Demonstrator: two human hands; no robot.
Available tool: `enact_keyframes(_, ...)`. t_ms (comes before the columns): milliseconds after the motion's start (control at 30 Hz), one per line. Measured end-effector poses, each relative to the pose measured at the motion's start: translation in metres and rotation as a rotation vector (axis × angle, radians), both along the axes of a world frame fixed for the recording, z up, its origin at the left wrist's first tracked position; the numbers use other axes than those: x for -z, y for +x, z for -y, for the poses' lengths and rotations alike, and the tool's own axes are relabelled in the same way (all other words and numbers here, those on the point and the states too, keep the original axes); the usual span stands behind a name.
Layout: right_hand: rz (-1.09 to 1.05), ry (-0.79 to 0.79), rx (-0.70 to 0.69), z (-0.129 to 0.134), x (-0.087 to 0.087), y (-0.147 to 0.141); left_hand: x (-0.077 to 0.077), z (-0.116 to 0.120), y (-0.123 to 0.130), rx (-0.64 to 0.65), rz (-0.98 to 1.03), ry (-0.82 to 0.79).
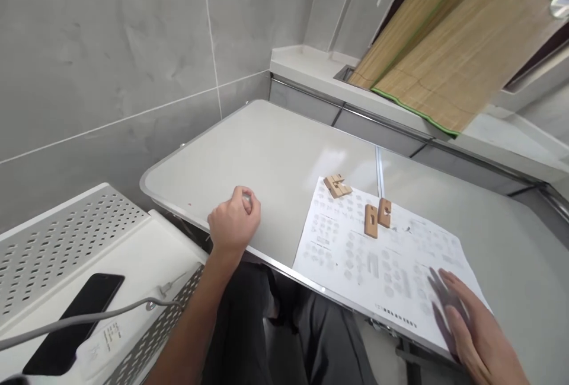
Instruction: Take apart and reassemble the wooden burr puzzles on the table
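My left hand point(234, 216) is curled over the left part of the table, its thumb and fingers pressed together; anything inside is hidden. On the right, my right hand point(475, 320) rests at the lower right of a printed paper sheet point(355, 266), fingers extended and thumb apart, holding nothing. Two flat wooden pieces lie side by side on the sheet: one with a slot point(370, 226) and one with a notch point(383, 218). A cluster of joined wooden pieces point(336, 188) sits at the sheet's top left corner.
The grey-white table point(267, 159) has a metal strip point(380, 177) across it. At the lower left, a white perforated cart point(133, 248) holds a black phone point(75, 325) and a grey cable point(111, 314). A bamboo mat point(435, 47) hangs at the upper right.
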State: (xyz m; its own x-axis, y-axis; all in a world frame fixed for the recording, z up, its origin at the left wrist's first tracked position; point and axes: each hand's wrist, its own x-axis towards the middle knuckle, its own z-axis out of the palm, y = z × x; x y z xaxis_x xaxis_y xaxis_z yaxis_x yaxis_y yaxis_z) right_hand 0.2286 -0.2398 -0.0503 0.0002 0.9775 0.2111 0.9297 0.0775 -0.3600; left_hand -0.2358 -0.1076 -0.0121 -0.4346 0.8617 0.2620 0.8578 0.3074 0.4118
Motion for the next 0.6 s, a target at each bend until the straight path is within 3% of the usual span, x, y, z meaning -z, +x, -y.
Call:
enact_keyframes(100, -0.024, 0.167, -0.077, 0.016, -0.002, -0.013, -0.001, -0.001, 0.002, 0.015, -0.004, 0.036)
enact_keyframes(133, -0.018, 0.251, -0.143, 0.025, 0.003, -0.023, -0.001, -0.002, 0.003, 0.02, -0.007, 0.045)
enact_keyframes(200, -0.045, 0.251, -0.362, 0.045, 0.019, -0.054, -0.001, -0.003, 0.005, 0.032, -0.013, 0.058)
enact_keyframes(267, -0.148, 0.09, -0.668, 0.064, 0.046, -0.095, -0.001, -0.004, 0.007, 0.04, -0.022, 0.063)
enact_keyframes(333, -0.205, -0.186, -0.849, 0.078, 0.077, -0.133, -0.001, -0.004, 0.009, 0.054, -0.029, 0.061)
enact_keyframes(400, -0.176, -0.473, -0.865, 0.084, 0.11, -0.158, -0.001, -0.003, 0.012, 0.064, -0.026, 0.054)
enact_keyframes(500, -0.031, -0.91, -0.81, 0.079, 0.154, -0.163, -0.002, 0.0, 0.016, 0.073, -0.005, 0.041)
enact_keyframes(600, 0.075, -1.028, -0.679, 0.062, 0.184, -0.144, -0.005, 0.004, 0.019, 0.077, 0.017, 0.051)
